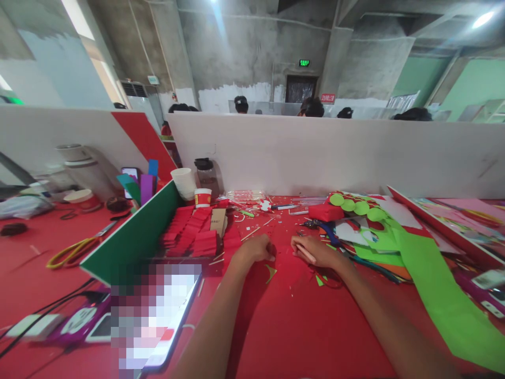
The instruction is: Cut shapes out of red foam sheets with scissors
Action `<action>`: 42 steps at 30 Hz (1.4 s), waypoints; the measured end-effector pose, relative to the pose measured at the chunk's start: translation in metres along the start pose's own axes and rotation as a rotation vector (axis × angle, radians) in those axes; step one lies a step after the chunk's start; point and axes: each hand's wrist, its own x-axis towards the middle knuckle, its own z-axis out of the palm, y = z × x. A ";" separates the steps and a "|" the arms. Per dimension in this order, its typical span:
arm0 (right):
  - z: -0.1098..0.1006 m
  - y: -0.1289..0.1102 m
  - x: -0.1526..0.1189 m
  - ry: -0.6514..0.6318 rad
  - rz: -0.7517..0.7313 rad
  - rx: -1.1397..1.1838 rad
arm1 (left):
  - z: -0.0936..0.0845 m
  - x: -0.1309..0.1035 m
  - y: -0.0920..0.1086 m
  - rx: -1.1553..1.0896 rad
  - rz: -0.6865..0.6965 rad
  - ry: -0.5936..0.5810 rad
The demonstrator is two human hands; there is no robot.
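My left hand [257,248] rests on the red table with its fingers curled down onto a red sheet [283,253], which blends with the tabletop. Across from it, my right hand [315,250] is closed around a slim pale stick [306,253] that looks like a pen or pencil. A small yellow-green scrap [271,273] lies just below my left hand. Near my right wrist are a green scrap [321,280] and a red-handled tool, partly hidden by the arm.
Stacked red pieces [193,231] and a brown cardboard piece [218,221] lie left, by a green divider [130,242]. A lit phone [169,321] is beside my left forearm. Green sheets [426,284] spread right. Paper cups [183,184] and a bottle [205,176] stand behind.
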 end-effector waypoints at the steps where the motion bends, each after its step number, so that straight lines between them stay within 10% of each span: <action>1: 0.000 0.000 0.000 0.000 0.001 -0.001 | 0.000 -0.001 0.001 0.012 -0.005 0.000; 42: 0.002 0.007 0.000 -0.005 -0.026 -0.034 | -0.005 -0.009 0.019 0.162 0.092 -0.058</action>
